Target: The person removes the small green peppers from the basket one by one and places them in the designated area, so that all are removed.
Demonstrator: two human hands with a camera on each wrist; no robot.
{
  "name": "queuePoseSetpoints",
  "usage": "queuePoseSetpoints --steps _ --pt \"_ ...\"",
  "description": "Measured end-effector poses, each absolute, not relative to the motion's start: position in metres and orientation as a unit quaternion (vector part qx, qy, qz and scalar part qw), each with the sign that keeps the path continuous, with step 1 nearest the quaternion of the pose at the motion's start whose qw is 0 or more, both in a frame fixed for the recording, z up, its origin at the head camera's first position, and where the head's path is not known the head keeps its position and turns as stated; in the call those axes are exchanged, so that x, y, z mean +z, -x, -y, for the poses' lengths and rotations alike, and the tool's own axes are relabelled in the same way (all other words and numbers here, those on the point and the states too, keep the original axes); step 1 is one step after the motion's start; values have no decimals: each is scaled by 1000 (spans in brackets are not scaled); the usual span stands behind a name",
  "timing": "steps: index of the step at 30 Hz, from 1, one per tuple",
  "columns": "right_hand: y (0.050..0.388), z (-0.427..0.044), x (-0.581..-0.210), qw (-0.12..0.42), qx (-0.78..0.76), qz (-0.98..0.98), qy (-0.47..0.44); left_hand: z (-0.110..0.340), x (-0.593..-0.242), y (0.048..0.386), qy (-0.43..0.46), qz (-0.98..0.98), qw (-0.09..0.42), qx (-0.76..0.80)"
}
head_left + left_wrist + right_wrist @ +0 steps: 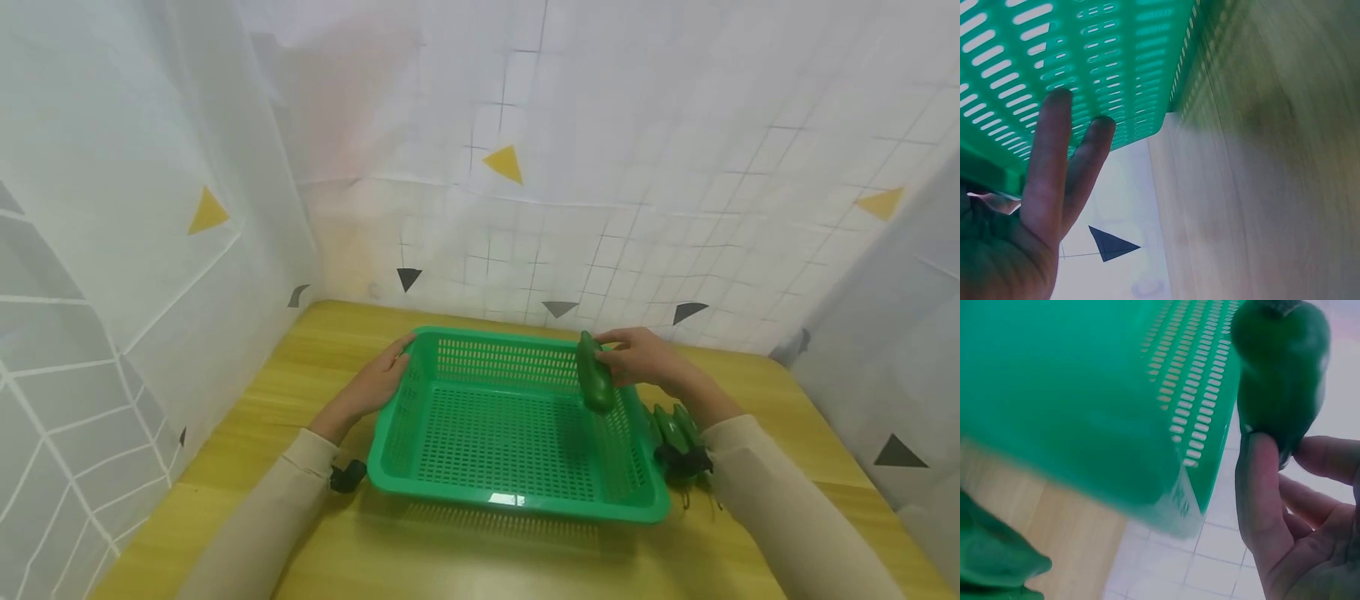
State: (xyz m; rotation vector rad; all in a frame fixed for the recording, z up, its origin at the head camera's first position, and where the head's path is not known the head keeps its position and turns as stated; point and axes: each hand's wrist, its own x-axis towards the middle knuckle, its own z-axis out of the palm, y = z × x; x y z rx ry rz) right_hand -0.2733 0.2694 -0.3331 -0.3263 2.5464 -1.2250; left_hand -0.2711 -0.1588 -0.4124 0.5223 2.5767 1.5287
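A long dark green pepper point(595, 379) is pinched between the thumb and fingers of my right hand point(643, 360), above the right side of a green plastic basket point(517, 500). In the right wrist view the stem end of that pepper point(1282, 369) points up and away from the fingertips. My left hand point(378, 385) holds the basket by its left rim, thumb on top. Seen from the left wrist, two fingers point(1047, 169) lie against the slotted outer wall. Several more green peppers point(671, 427) lie on the table right of the basket, partly hidden by my right wrist.
A yellow wooden table point(247, 467) bears the basket. White sheeting point(570, 108) with grid lines and coloured triangles stands behind and on both sides. Dark wrist-worn gear point(348, 477) sits at each wrist.
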Motion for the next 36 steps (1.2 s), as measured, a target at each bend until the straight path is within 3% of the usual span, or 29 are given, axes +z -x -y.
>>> queuePoseSetpoints --steps 36 --pt "252 -306 -354 125 -470 -864 128 160 -422 273 -158 -852 48 498"
